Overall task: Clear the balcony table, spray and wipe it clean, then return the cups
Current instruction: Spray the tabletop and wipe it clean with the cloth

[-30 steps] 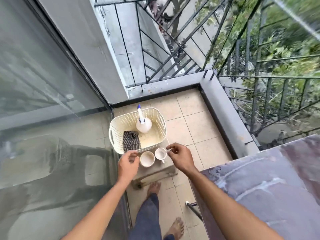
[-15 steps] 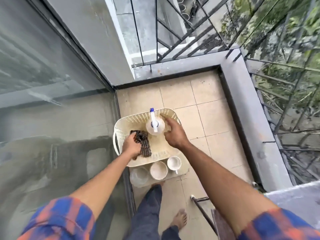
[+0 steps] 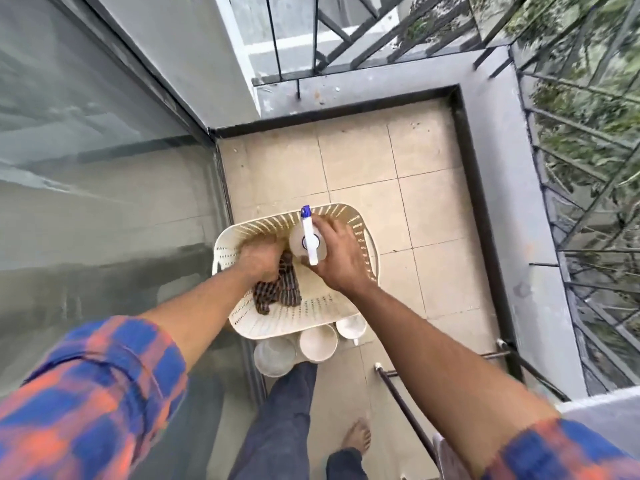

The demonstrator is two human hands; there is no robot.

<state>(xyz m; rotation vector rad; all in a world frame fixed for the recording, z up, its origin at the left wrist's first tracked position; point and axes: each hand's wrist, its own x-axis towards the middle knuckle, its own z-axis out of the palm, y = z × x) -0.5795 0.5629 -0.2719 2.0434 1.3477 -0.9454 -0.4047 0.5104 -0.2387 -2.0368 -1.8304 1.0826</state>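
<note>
A cream plastic basket (image 3: pixel 346 308) stands below me on a low stool. Inside it, my left hand (image 3: pixel 260 258) is closed on a dark striped cloth (image 3: pixel 281 295), which hangs from the fist. My right hand (image 3: pixel 337 259) wraps around a white spray bottle (image 3: pixel 308 242) with a blue nozzle, standing upright in the basket. Just in front of the basket sit three white cups: a large one (image 3: pixel 275 355), a middle one (image 3: pixel 318 342) and a small handled one (image 3: pixel 351 328), partly hidden under the basket's rim.
A glass sliding door (image 3: pixel 104 188) runs along the left. The tiled balcony floor (image 3: pixel 398 181) ends at a grey ledge with black railings (image 3: pixel 588 202). A table corner (image 3: pixel 602 408) and its dark metal legs (image 3: pixel 401 403) are at the lower right. My bare foot (image 3: pixel 356 438) stands below.
Both hands went from the cups into the basket. The left has closed on the cloth and lifted it slightly; the right has closed around the spray bottle. The view has tilted further down.
</note>
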